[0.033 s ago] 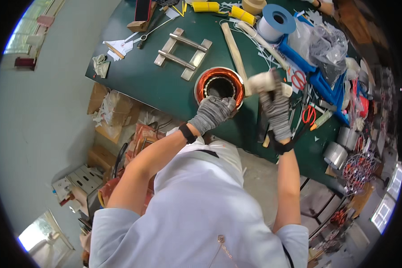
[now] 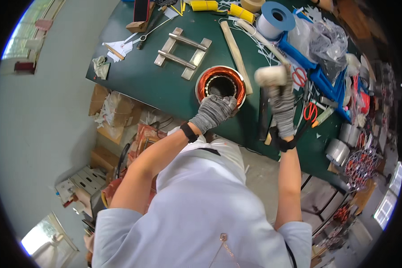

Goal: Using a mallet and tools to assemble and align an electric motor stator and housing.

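A motor stator (image 2: 203, 85) with a ring of copper windings stands on the green table, its round bore facing up. My left hand (image 2: 214, 110), in a grey knit glove, closes over the stator's near rim, with its fingers curled at the bore. To the right, my gloved right hand (image 2: 283, 105) grips a mallet with a pale, blunt head (image 2: 271, 76), held apart from the stator; the hand hides most of the handle. A pale wooden stick (image 2: 236, 57) lies just beyond the stator's right side.
A metal frame with two bars (image 2: 178, 59) lies beyond the stator. At right are red-handled scissors (image 2: 310, 111), a blue tray (image 2: 322, 87) and a white spool with a blue flange (image 2: 291, 18). Yellow bundles (image 2: 204, 6) lie at the far edge.
The mallet has shifted right, away from the stator, along with my right hand. My left hand stays on the stator's rim.
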Demonstrator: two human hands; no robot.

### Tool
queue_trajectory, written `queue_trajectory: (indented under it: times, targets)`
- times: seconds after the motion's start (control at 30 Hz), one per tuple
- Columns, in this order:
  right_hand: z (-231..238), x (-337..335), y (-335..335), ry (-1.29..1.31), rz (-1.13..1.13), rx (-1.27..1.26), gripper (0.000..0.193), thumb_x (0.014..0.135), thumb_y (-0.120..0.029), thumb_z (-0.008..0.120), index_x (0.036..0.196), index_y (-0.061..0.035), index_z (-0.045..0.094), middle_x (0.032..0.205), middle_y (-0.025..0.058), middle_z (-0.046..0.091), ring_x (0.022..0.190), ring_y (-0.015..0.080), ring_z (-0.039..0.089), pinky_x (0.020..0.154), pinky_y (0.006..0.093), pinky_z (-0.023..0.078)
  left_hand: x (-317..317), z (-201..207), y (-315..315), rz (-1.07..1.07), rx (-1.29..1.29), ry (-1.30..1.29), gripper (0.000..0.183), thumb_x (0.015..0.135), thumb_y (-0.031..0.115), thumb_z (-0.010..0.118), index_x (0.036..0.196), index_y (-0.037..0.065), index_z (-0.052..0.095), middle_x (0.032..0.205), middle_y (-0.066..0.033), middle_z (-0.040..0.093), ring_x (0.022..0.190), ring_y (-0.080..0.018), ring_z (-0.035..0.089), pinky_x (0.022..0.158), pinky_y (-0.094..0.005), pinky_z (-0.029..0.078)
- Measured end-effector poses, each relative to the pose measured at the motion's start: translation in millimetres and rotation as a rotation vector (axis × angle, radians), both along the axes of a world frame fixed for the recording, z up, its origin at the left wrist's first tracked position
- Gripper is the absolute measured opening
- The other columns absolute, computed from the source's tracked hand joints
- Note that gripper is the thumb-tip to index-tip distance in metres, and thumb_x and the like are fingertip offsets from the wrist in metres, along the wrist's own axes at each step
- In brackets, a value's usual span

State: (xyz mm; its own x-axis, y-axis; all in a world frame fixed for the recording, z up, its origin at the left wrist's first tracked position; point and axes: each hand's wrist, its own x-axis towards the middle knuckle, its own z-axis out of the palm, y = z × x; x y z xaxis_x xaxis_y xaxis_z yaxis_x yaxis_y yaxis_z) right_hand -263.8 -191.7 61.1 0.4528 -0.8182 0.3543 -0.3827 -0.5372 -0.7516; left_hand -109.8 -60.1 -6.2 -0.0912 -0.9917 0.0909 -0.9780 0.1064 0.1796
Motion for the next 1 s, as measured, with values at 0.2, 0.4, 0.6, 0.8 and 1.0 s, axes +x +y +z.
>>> queue_trajectory:
  times: [0.2,0.4,0.6,0.8,1.0]
  targets:
    - [-16.0,-3.9,15.0,-0.292,-0.282,0.863,0.047,0.092,-0.031,0.045,0.134,-0.0206,0.029,0.065,0.0003,0.052,0.043,0.0038,0.041,0.036,0.0167,0.032,6.0,6.2,-0.5,-0.019,-0.049,-0.007,0.039,0.076,0.041,0.059,0.093,0.006,0.055,0.073,-0.0057,0.060,0.062,-0.0197,0.059,0.056,-0.0335,0.044]
    - [-98.6,-65.3,-43.8,0.415,-0.551,-0.077,0.049,0.085,-0.035,0.054,0.122,-0.0030,0.045,0.103,0.0180,0.057,0.093,0.0327,0.054,0.078,0.0357,0.046,0.5,3.3,-1.0,-0.074,-0.106,-0.113,0.036,0.081,0.040,0.053,0.092,0.006,0.055,0.080,-0.0074,0.062,0.065,-0.0206,0.060,0.061,-0.0328,0.046]
    - [-141.6,64.9,-35.8,0.461,-0.225,-0.027,0.059,0.075,-0.034,0.060,0.126,-0.0086,0.042,0.114,0.0167,0.049,0.107,0.0329,0.049,0.095,0.0422,0.036,-9.7,11.4,-1.4,0.096,-0.012,0.033,0.042,0.077,0.036,0.059,0.101,0.002,0.053,0.082,-0.0118,0.059,0.065,-0.0281,0.057,0.060,-0.0397,0.045]
    - [-183.8,86.9,-91.6,0.312,-0.099,0.386,0.055,0.080,-0.026,0.057,0.129,-0.0083,0.038,0.116,0.0205,0.053,0.106,0.0344,0.052,0.086,0.0399,0.044,10.5,33.0,-12.1,-0.045,0.226,0.072,0.036,0.076,0.029,0.058,0.101,0.004,0.053,0.088,-0.0140,0.058,0.077,-0.0316,0.057,0.068,-0.0423,0.044]
    - [-83.3,5.7,-5.6,-0.235,-0.220,0.949,0.056,0.084,-0.027,0.055,0.132,-0.0071,0.035,0.109,0.0139,0.055,0.082,0.0178,0.057,0.067,0.0276,0.046,8.9,40.0,-21.8,0.046,-0.170,0.260,0.034,0.074,0.017,0.052,0.104,0.002,0.054,0.113,-0.0207,0.049,0.104,-0.0383,0.046,0.091,-0.0469,0.035]
